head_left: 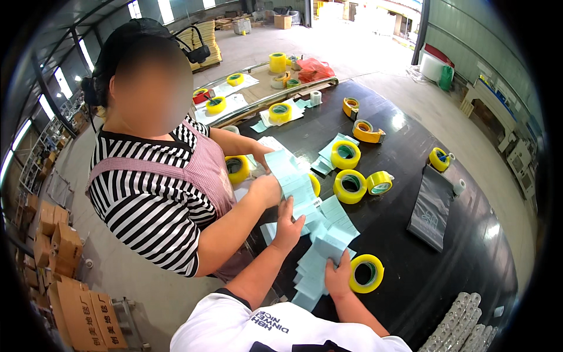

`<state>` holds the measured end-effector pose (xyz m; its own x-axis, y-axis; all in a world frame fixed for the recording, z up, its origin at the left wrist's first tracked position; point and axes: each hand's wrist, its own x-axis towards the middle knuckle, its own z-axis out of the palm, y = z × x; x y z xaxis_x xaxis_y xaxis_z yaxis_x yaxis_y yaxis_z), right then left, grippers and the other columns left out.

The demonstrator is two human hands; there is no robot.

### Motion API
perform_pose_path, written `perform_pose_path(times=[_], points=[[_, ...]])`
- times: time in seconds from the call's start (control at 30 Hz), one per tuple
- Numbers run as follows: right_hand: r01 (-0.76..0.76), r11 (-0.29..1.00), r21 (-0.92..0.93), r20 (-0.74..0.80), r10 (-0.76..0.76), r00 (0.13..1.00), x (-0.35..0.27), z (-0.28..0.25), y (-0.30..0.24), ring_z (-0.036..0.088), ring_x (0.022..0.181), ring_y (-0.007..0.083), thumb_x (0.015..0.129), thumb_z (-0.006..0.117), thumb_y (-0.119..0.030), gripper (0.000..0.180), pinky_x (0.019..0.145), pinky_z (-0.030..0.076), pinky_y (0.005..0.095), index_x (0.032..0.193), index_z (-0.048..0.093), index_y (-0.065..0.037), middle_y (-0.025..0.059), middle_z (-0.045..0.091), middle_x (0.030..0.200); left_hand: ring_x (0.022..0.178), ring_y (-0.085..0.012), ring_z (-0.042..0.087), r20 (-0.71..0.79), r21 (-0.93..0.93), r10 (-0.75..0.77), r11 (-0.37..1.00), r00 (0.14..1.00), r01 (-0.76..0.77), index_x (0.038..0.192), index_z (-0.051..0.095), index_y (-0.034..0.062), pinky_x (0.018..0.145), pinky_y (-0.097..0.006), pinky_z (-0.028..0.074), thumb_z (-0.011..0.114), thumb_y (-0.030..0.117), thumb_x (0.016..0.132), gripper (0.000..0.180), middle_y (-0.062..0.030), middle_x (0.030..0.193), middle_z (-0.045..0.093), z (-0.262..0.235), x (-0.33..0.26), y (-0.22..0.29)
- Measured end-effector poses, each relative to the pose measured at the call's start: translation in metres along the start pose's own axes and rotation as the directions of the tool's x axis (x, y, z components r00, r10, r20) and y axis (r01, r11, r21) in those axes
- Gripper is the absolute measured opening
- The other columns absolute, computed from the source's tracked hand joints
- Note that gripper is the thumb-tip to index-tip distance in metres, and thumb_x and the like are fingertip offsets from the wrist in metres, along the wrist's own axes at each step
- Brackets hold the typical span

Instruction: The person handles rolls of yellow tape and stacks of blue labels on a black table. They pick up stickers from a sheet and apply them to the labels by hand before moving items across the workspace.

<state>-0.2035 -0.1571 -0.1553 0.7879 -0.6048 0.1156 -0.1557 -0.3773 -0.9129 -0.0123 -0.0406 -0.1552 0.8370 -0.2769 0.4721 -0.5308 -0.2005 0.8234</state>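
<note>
My left hand [287,227] is closed on the lower edge of a light-blue printed paper sheet [296,190]. A co-worker's hand [267,189] is at the left side of that same sheet. My right hand [338,274] grips a bunch of light-blue paper slips [328,245], thumb on top. More blue slips [309,284] spread over the table below and between my hands. Just right of my right hand lies a yellow tape roll [367,273]. Beyond the sheets, further tape rolls [350,186] rest on the black table [399,234].
The co-worker in a striped shirt [146,217] stands close on my left. Orange tape dispensers [368,132] sit toward the far end. A black plastic bag pack [431,208] lies to the right, with rolls of bubble wrap [454,322] at the near right. Cardboard boxes [64,240] stand on the left floor.
</note>
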Motion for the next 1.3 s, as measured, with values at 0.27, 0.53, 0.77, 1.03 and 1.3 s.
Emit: perform_pose_path(times=[0.27, 0.53, 0.77, 1.03, 1.3], points=[[0.160, 0.946, -0.283, 0.187, -0.110, 0.976, 0.124, 0.024, 0.027, 0.053, 0.115, 0.0382, 0.080, 0.061, 0.002, 0.058, 0.101, 0.043, 0.0421, 0.137, 0.052, -0.008, 0.0209, 0.063, 0.115, 0.131, -0.0282, 0.041, 0.052, -0.177, -0.123, 0.976, 0.991, 0.130, 0.146, 0.032, -0.0080, 0.104, -0.034, 0.039, 0.064, 0.003, 0.088, 0.068, -0.0180, 0.143, 0.037, 0.006, 0.003, 0.014], [0.243, 0.760, -0.603, 0.532, 0.156, 0.832, 0.137, 0.036, -0.027, 0.052, 0.120, 0.0377, 0.080, 0.057, 0.003, 0.079, 0.103, 0.042, 0.0473, 0.151, 0.035, -0.024, 0.0201, 0.060, 0.124, 0.128, -0.0209, 0.041, 0.021, -0.438, -0.254, 0.867, 0.967, 0.237, 0.148, 0.030, -0.0063, 0.096, -0.030, 0.043, 0.060, 0.001, 0.090, 0.065, -0.0132, 0.145, 0.032, -0.005, -0.001, 0.002], [0.195, 0.686, -0.701, 0.625, 0.461, 0.630, 0.176, 0.056, -0.036, 0.039, 0.137, 0.0346, 0.082, 0.050, 0.002, 0.089, 0.107, 0.030, 0.0648, 0.155, 0.020, -0.037, 0.0125, 0.057, 0.137, 0.134, -0.0199, 0.034, 0.110, -0.609, -0.399, 0.697, 0.910, 0.379, 0.150, 0.027, -0.0056, 0.109, -0.032, 0.032, 0.056, 0.001, 0.093, 0.065, -0.0098, 0.148, 0.029, -0.007, -0.004, 0.004], [0.198, 0.659, -0.726, 0.605, 0.474, 0.639, 0.177, 0.055, -0.035, 0.039, 0.137, 0.0343, 0.083, 0.051, -0.001, 0.079, 0.108, 0.027, 0.0685, 0.153, 0.028, -0.031, 0.0123, 0.055, 0.138, 0.135, -0.0195, 0.033, 0.151, -0.672, -0.453, 0.605, 0.879, 0.428, 0.148, 0.032, -0.0054, 0.111, -0.031, 0.030, 0.055, 0.003, 0.094, 0.060, -0.0106, 0.152, 0.027, -0.004, -0.008, -0.006], [0.258, 0.671, -0.695, 0.621, 0.381, 0.685, 0.176, 0.054, -0.012, 0.042, 0.132, 0.0341, 0.083, 0.054, -0.010, 0.061, 0.109, 0.021, 0.0706, 0.143, 0.045, -0.020, 0.0098, 0.057, 0.135, 0.097, -0.0115, 0.059, 0.253, -0.444, -0.474, 0.718, 0.843, 0.536, 0.109, 0.069, -0.0019, 0.085, -0.025, 0.046, 0.064, 0.009, 0.093, 0.020, -0.0011, 0.108, 0.066, -0.020, -0.010, 0.002]])
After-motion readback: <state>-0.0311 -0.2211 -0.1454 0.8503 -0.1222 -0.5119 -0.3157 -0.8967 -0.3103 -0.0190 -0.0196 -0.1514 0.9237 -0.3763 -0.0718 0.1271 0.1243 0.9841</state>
